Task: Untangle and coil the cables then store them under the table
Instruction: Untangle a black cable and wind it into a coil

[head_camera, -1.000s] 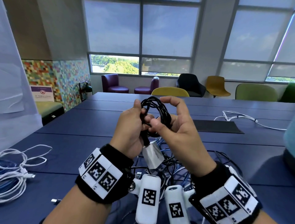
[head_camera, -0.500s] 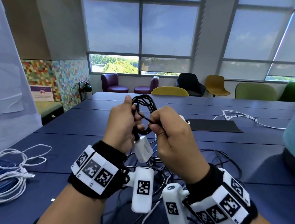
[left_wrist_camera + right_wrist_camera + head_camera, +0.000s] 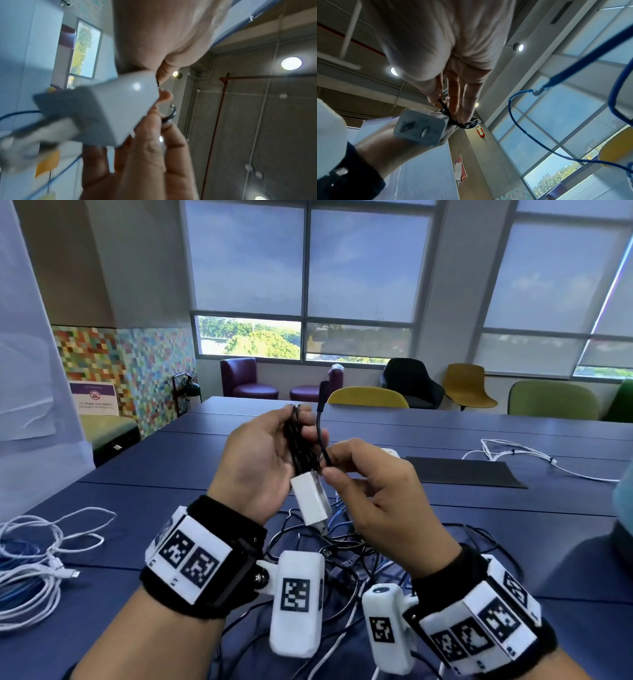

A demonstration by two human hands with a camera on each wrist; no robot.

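Observation:
My left hand (image 3: pixel 263 453) lies palm up above the blue table (image 3: pixel 137 501) and grips a black cable coil (image 3: pixel 299 446) pressed into a narrow bundle. The coil's white adapter (image 3: pixel 310 501) hangs below the palm and shows close up in the wrist views (image 3: pixel 106 112) (image 3: pixel 421 129). My right hand (image 3: pixel 363 477) pinches the cable's free end (image 3: pixel 322 446) just above the adapter. The black plug (image 3: pixel 323 392) on that end sticks straight up. In the right wrist view, my fingertips (image 3: pixel 453 105) meet on the black cable (image 3: pixel 465 123).
A tangle of black and blue cables (image 3: pixel 359 556) lies on the table under my hands. White cables (image 3: pixel 30 570) sit at the left edge, another white cable (image 3: pixel 513 455) far right beside a black mat (image 3: pixel 462 470). Chairs line the far side.
The coil was a round loop held between both hands. Now it is squeezed flat in my left palm, and my right hand has shifted down to pinch the free end, plug pointing up.

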